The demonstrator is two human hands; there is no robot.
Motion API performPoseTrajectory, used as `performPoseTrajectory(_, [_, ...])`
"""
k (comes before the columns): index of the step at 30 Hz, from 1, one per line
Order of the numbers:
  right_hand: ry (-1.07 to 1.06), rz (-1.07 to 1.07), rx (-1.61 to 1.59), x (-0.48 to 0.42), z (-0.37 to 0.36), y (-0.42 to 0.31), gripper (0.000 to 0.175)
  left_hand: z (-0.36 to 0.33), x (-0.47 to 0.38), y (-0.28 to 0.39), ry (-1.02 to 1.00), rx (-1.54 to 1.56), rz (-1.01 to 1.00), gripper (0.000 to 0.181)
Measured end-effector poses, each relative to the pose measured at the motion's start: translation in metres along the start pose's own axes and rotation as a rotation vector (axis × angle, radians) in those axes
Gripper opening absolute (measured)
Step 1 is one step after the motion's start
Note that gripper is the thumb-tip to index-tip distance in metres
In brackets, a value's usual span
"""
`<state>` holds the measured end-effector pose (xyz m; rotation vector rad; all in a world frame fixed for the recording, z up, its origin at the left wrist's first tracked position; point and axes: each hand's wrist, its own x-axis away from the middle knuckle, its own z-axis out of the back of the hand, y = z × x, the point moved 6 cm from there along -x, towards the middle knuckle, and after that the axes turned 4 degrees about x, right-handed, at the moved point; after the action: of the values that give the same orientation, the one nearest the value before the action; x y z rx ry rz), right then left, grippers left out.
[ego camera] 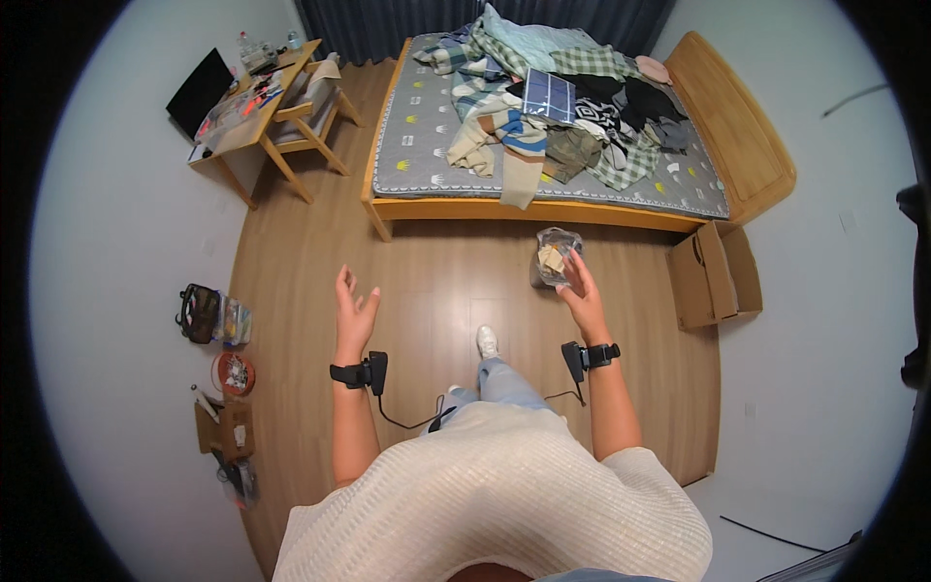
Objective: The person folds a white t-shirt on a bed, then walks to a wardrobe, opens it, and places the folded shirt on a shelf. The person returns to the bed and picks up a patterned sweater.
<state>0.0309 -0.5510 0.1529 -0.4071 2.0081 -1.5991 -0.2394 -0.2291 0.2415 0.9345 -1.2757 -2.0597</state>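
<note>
My left hand (356, 309) is raised over the wooden floor with its fingers apart and nothing in it. My right hand (584, 295) is also empty, its fingers spread beside a small bin lined with a clear plastic bag (558, 236); whether they touch cannot be told, but the bin seems to stand lower on the floor. Both wrists wear black straps with small cabled devices. Ahead is a bed with a grey crown-print mattress (407, 145), heaped with clothes and checked bedding. On the heap lies a blue checked flat package (549, 96), near a striped knit garment (522, 142).
An open cardboard box (694, 280) stands by the bed's right end. At the back left are a cluttered desk (240, 134) and a wooden armchair (313, 109). Along the left wall sit a black bag (198, 313), an orange basket (246, 372) and a smaller carton (237, 429).
</note>
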Motion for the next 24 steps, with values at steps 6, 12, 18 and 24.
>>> performPoseTrajectory(6, [0.031, 0.016, 0.015, -0.04, 0.032, -0.004, 0.073, -0.041, -0.039, 0.011, -0.038, 0.007, 0.012, 0.072])
performPoseTrajectory(12, [0.066, 0.021, 0.062, -0.108, 0.077, -0.023, 0.072, -0.098, -0.101, 0.036, -0.061, 0.018, 0.021, 0.072])
performPoseTrajectory(18, [0.122, 0.046, 0.027, -0.15, 0.094, -0.041, 0.071, -0.136, -0.153, 0.057, -0.124, 0.033, -0.022, 0.074])
performPoseTrajectory(24, [0.166, 0.012, 0.038, -0.176, 0.134, -0.062, 0.071, -0.188, -0.184, 0.067, -0.161, 0.109, -0.017, 0.073])
